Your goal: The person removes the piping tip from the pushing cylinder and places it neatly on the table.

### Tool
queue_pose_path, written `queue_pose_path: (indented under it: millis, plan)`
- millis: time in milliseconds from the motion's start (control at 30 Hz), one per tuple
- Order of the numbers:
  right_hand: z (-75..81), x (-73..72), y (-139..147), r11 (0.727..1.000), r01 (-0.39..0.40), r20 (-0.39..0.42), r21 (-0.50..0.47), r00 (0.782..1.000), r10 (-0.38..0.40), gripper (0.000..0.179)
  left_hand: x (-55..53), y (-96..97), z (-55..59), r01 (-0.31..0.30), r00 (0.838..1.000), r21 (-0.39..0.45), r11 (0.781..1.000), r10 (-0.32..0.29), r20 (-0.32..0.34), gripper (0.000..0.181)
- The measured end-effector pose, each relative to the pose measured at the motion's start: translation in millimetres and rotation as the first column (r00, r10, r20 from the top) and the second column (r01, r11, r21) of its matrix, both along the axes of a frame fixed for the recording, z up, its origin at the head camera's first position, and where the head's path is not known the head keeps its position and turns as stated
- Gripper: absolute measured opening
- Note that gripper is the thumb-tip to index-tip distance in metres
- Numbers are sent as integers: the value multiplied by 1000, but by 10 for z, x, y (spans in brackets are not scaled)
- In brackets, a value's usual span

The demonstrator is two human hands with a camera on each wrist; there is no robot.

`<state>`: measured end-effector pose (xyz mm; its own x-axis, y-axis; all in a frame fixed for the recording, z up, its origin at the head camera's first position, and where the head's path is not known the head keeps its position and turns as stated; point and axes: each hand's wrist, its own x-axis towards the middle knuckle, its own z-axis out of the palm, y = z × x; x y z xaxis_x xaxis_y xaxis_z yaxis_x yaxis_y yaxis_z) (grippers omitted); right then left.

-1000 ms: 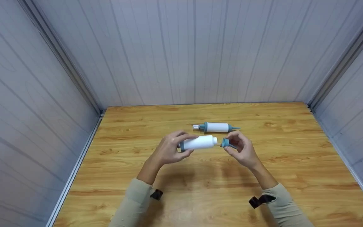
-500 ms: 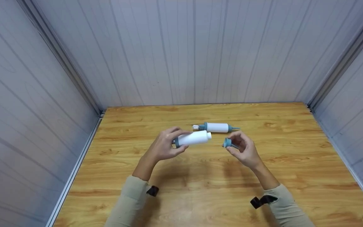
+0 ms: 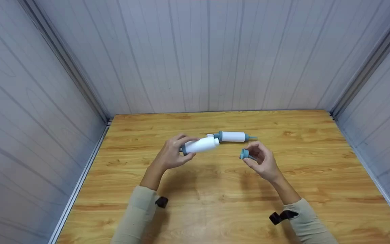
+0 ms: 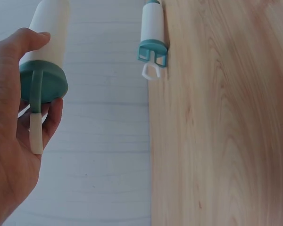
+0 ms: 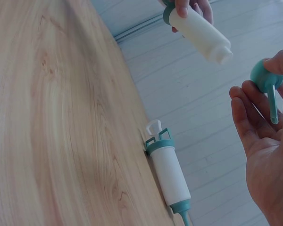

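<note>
In the head view my left hand (image 3: 173, 152) grips the white barrel of a large plastic syringe (image 3: 200, 145) above the table, its bare neck pointing right and slightly up. The left wrist view shows the syringe's teal end cap (image 4: 42, 80), with my thumb on the barrel. My right hand (image 3: 263, 162) pinches a teal nozzle cap (image 3: 244, 154) by its side, its open mouth facing left. The slim spout (image 5: 272, 106) slants down between thumb and fingers in the right wrist view. A gap separates the nozzle cap from the barrel's neck.
A second, similar syringe (image 3: 233, 136) lies on the wooden table (image 3: 208, 203) behind my hands, its teal nozzle attached and pointing right. White panel walls (image 3: 195, 57) stand at the back and on both sides.
My left hand has moved left and a little up with the syringe, widening the gap to the nozzle cap. My right hand has stayed nearly in place.
</note>
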<state>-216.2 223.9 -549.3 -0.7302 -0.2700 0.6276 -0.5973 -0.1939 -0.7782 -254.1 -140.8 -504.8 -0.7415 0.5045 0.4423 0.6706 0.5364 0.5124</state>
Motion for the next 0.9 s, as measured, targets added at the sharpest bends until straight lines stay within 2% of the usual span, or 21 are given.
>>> queue_pose_path:
  millis: [367, 500, 667, 900]
  plan:
    - [-34, 10, 8, 1000, 16, 3, 21, 1000, -16, 33, -43, -100, -236, -30, 999, -31, 999, 31, 29, 45]
    - [-44, 16, 2, 999, 23, 19, 27, 1000, -23, 34, -44, -144, -328, -58, 995, -47, 997, 61, 82, 44]
    - [-81, 38, 0, 999, 24, 25, 36, 999, -25, 34, -38, -192, -464, -94, 980, -70, 993, 105, 171, 42]
    - [-92, 26, -7, 999, 11, 13, 34, 1000, -11, 32, -68, -253, -625, -143, 949, -81, 986, 160, 270, 42]
